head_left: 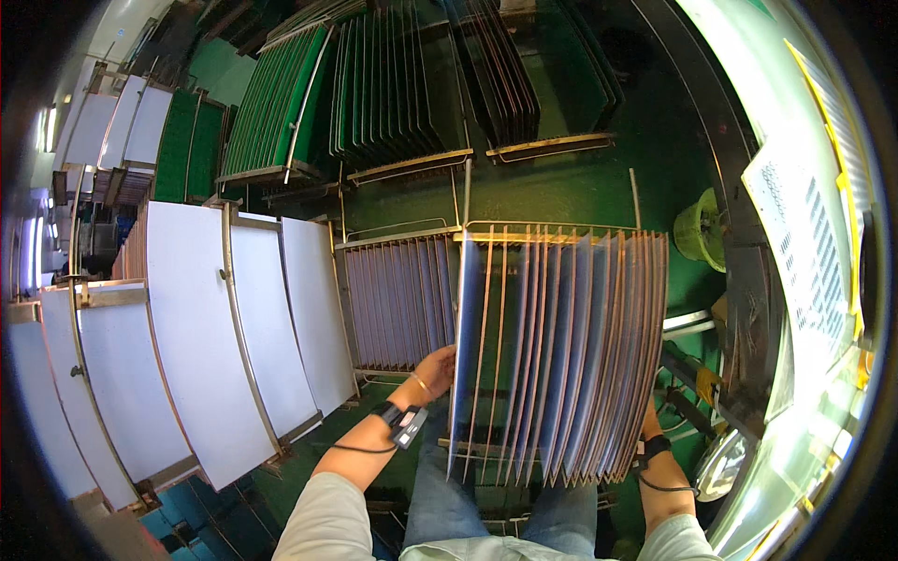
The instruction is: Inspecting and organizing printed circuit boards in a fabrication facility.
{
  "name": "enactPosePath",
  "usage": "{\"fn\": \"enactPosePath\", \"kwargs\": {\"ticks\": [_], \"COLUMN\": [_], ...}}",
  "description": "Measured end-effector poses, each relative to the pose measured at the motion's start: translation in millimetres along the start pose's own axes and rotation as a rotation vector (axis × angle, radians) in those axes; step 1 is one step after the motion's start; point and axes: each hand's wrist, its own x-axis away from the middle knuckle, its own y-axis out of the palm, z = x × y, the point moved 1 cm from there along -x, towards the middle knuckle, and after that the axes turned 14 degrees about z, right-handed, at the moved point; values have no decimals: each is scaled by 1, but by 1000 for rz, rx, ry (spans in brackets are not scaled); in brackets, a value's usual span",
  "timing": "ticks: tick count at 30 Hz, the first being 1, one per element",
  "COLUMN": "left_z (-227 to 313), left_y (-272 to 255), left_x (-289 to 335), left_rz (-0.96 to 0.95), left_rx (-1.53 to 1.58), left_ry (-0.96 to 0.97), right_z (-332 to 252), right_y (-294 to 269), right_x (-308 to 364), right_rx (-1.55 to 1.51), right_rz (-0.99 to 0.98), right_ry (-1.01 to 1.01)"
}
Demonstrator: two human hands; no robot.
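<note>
- The upright row of thin panels (561,360) stands in a rack (552,225), right of centre in the lower half of the frame
- The left hand (436,372) is half curled beside the row's left edge; its fingertips are hidden, so I cannot tell if it grips
- The right hand (647,423) is mostly behind the row's right side; its opening and hold cannot be told
- To steady or shift the load well, I would match both hands in height, press on the frame rather than the panel faces, and move slowly so the sheets do not knock together
- Each panel is on edge, broad faces toward frame left and right; the edges' visible long axis runs top to bottom, the right-hand ones slanting toward lower left
</note>
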Motion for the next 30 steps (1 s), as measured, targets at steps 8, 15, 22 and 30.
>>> {"fn": "enactPosePath", "kwargs": {"ticks": [8,15,22,30], "left_z": [7,-19,-36,-30], "left_y": [70,43,23,26], "left_x": [-66,-124,-144,-151], "left_rz": [20,21,125,83], "left_rx": [-161,-44,102,-152], "left_ry": [-21,31,-40,120], "right_z": [6,17,47,56], "right_y": [-12,11,18,24], "right_x": [-91,-125,-128,-139], "right_rx": [-269,-395,-388,-185], "right_rz": [71,188,247,96], "right_ry": [265,644,748,371]}}
